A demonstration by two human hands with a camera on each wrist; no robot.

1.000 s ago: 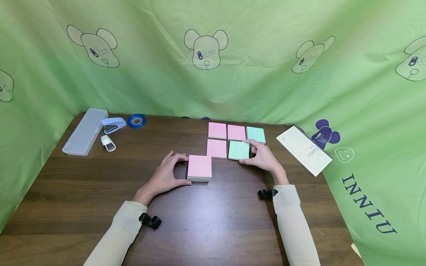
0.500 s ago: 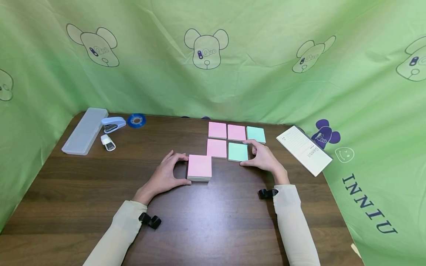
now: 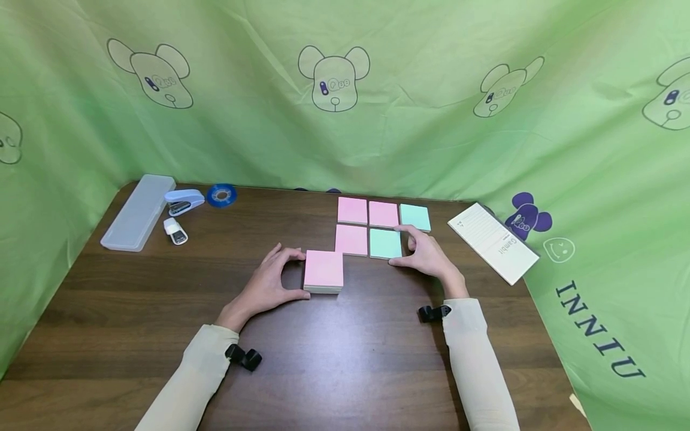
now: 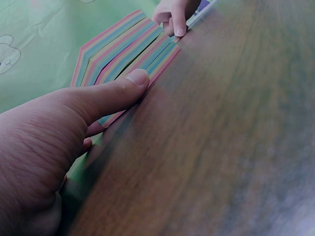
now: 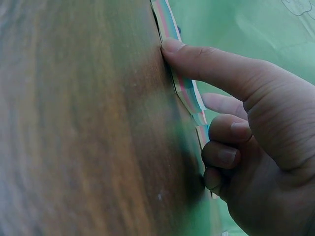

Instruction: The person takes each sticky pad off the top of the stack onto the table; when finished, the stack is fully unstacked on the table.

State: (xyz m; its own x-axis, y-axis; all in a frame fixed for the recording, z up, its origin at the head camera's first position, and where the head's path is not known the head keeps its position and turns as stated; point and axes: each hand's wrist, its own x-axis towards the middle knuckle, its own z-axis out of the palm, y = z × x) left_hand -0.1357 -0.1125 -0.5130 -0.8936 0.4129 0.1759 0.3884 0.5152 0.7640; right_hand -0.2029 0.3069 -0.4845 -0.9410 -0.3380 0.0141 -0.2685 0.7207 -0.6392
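Observation:
My left hand (image 3: 266,286) grips the left side of a thick stack of sticky note pads (image 3: 323,269), pink on top. In the left wrist view the thumb lies along the stack's near side (image 4: 127,58), where layers of pink, blue and yellow show. With thumb and forefinger my right hand (image 3: 426,254) pinches the right part of a mint green sticky note pad (image 3: 385,244) by its near and far edges; the other fingers are curled in. Left of this pad lies a pink pad (image 3: 351,240). Behind are two more pink pads (image 3: 352,211) and another mint pad (image 3: 414,218).
At the back left are a pale plastic case (image 3: 139,212), a light blue stapler (image 3: 184,201), a white correction tape dispenser (image 3: 175,231) and a blue tape roll (image 3: 221,196). A white lined notepad (image 3: 493,243) lies at the right edge. A green curtain (image 3: 334,143) hangs behind the table.
The mint pad in my right hand shifted slightly toward me, then back away, and now lies level with the pink pad beside it. My left hand and its stack stay put.

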